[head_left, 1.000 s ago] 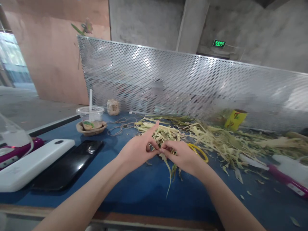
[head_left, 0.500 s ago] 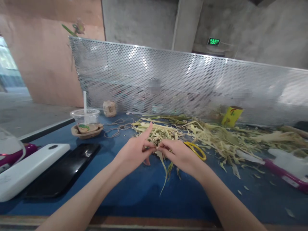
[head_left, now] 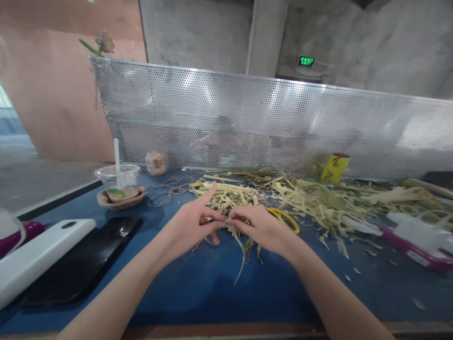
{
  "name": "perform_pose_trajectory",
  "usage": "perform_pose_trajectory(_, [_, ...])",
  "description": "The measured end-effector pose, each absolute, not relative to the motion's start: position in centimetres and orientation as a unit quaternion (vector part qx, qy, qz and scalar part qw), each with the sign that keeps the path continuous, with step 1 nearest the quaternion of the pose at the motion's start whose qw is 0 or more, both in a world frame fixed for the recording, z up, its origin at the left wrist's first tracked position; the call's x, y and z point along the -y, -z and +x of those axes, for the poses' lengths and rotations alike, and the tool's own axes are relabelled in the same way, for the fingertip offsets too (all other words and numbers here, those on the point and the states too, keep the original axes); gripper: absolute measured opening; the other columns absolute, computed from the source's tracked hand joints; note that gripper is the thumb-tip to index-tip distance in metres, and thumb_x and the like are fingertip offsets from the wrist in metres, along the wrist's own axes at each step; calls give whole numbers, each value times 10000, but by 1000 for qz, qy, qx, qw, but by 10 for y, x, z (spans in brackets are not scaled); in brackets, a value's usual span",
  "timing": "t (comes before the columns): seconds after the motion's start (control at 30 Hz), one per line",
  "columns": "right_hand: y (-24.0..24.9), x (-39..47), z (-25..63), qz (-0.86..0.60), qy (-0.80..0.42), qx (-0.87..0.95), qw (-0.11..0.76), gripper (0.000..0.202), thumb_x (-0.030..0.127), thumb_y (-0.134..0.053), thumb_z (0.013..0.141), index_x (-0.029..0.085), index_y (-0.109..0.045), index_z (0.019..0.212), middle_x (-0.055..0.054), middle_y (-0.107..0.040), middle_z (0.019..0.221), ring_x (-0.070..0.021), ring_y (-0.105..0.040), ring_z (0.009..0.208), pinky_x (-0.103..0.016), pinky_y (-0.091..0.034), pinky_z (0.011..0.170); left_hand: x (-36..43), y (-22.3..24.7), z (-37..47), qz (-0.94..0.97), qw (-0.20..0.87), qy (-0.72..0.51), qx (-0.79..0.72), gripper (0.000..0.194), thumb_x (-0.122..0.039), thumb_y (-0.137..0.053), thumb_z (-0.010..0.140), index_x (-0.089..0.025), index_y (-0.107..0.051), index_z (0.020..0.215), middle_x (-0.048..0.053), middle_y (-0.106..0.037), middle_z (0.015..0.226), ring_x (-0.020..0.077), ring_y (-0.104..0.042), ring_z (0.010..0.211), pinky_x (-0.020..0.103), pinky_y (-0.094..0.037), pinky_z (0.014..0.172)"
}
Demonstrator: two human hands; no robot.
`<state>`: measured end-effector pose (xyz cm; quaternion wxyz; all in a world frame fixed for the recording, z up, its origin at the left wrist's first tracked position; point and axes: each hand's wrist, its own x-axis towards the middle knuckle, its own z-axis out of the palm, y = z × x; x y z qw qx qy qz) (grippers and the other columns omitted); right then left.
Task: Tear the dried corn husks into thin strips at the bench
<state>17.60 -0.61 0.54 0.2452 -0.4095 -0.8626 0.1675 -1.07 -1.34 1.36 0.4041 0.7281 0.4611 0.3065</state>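
My left hand (head_left: 189,222) and my right hand (head_left: 264,227) meet at the middle of the blue table, both pinching with thumb and forefinger. Between their fingertips is a small pale plant strip (head_left: 229,221), which looks like dried husk. The left index or another finger points upward, apart from the pinch. Just behind the hands lies a heap of shredded plant strips (head_left: 235,193). Thin green strands (head_left: 240,267) trail toward me below the right fingers. A yellow loop-shaped handle (head_left: 289,222) rests beside my right hand; what it belongs to is hidden.
On the left are a lidded plastic cup (head_left: 118,177) in a cardboard holder, a white device (head_left: 53,255), a black phone (head_left: 88,257) and tangled cord (head_left: 170,191). More strips (head_left: 318,198) and a yellow cylinder (head_left: 334,168) lie right. A perforated metal screen (head_left: 247,113) stands behind.
The view has shifted slightly, so things sit a little further left. Both hands stay together in their pinch; the fingertips have shifted slightly around the strip.
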Motion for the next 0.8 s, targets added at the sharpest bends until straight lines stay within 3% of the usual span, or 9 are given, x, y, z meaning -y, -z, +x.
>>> perform_pose_trajectory(0.33, [-4,7,173,-409,-166,861,252,173,181,-403,854,189,-546,758,22,-539,657,-95,-447,574,-204,-314,544,16,-20,-5,743,350,-281,-497,828,-252,-525,761,-248,-14,1413,37,-705,941,172,-665,576,201,-405,359])
perform_pose_trajectory(0.5, [-4,9,171,-441,-181,843,248,181,250,-424,861,188,-538,735,29,-530,622,-86,-433,537,-198,-297,513,14,-18,-2,778,274,-280,-491,767,-212,-480,773,-238,-56,1412,-19,-718,832,134,-637,498,236,-484,557])
perform_pose_trajectory(0.8, [-1,7,172,-411,-142,866,248,128,170,-435,861,185,-528,774,14,-567,703,-97,-480,633,-200,-312,584,11,-12,-6,770,281,-300,-488,877,-278,-593,720,-248,-53,1410,-26,-692,809,124,-617,497,249,-495,563])
